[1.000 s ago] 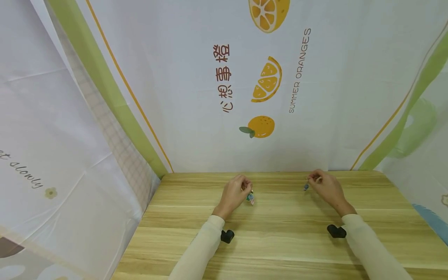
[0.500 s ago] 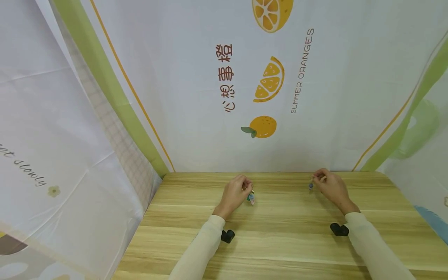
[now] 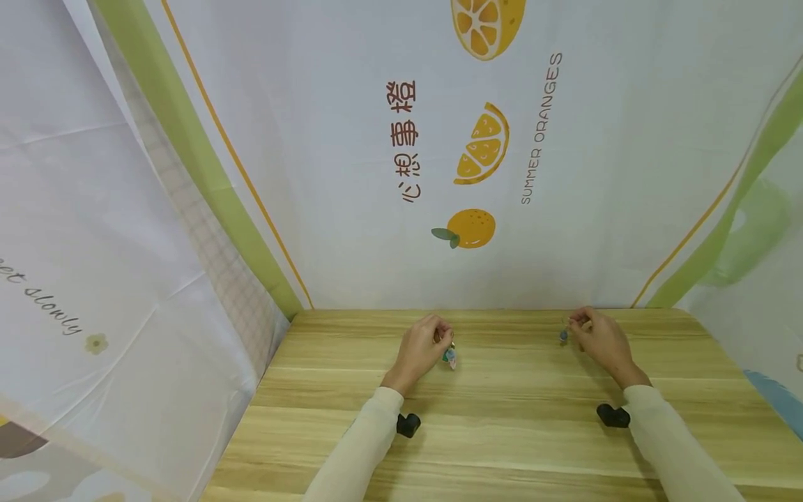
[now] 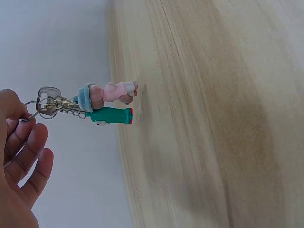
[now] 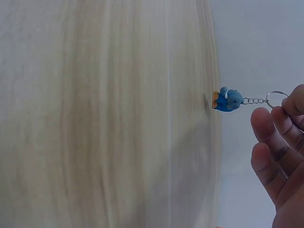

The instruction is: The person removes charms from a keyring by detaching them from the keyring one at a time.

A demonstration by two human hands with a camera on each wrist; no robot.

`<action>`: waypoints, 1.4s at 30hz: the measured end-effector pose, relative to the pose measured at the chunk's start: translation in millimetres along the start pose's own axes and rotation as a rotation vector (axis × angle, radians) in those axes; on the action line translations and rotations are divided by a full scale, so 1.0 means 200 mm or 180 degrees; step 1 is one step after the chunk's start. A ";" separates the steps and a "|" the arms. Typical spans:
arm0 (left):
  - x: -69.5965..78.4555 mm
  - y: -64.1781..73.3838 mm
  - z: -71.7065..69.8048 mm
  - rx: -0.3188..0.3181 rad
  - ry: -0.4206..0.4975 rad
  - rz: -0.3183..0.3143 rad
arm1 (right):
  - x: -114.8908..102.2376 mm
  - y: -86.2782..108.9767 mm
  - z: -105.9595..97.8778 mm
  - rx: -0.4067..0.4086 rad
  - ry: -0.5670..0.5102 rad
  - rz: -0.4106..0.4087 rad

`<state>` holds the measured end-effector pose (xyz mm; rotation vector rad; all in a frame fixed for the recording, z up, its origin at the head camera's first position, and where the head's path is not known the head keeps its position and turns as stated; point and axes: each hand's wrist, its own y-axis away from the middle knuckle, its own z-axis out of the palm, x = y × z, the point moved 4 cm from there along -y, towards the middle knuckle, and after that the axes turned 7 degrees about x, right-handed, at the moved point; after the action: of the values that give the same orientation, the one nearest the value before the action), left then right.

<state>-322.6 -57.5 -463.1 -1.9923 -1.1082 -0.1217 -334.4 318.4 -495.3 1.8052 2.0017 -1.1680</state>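
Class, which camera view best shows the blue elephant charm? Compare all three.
The right wrist view: the blue elephant charm and its chain appear large and clear. The head view has only a tiny bluish shape; the left wrist view, nothing.

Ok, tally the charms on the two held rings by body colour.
Pink: 1, the hatted figure at the left hand
Green: 1, the green charm beside it
Blue: 1, the elephant at the right hand
Total: 3
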 end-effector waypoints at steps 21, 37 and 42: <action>0.00 0.01 0.02 -0.0074 -0.0021 -0.0047 | 0.10 0.06 -0.09 -0.0068 0.0150 0.0189; 0.00 0.01 0.03 -0.0071 -0.0046 -0.0061 | 0.20 0.08 -0.15 0.0170 0.0472 0.0334; 0.00 0.01 0.03 -0.0060 -0.0041 -0.0043 | 0.23 0.09 -0.15 0.0174 0.0527 0.0456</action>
<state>-322.8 -55.0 -468.6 -2.0051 -1.1326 -0.1269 -318.8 372.1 -512.1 2.0969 1.9030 -1.0727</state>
